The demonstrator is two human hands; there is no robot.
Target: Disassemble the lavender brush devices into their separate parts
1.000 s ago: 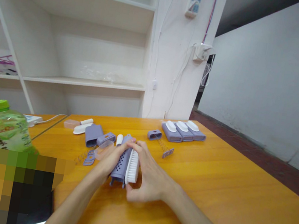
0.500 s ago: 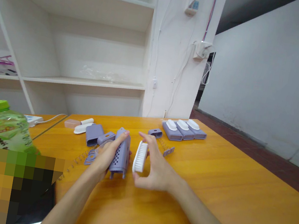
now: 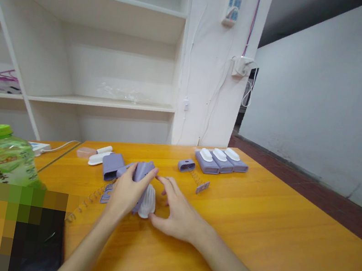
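My left hand (image 3: 128, 191) is closed around a purple perforated plastic case (image 3: 143, 171), gripping it upright above the table. Against the right side of this case is a white brush (image 3: 147, 203), its bristle side partly facing me. My right hand (image 3: 178, 211) curves around the brush's right side, thumb at the lower end and forefinger near the top. The exact contact of the forefinger is hard to see. Behind my left hand are a purple sleeve (image 3: 112, 165) and a purple plate (image 3: 106, 193) beside a coil spring (image 3: 86, 203).
At the back right stand three purple cases (image 3: 207, 165) topped with white brushes. A purple cap (image 3: 186, 165), another spring (image 3: 196, 178) and a small purple plate (image 3: 203, 187) lie nearer. A green-capped bottle (image 3: 10, 158) stands left, near a dark device (image 3: 45, 242).
The white brush has moved left against the purple case and turned. My right hand has followed it left. The case has tilted in my left hand, its holes now mostly covered.
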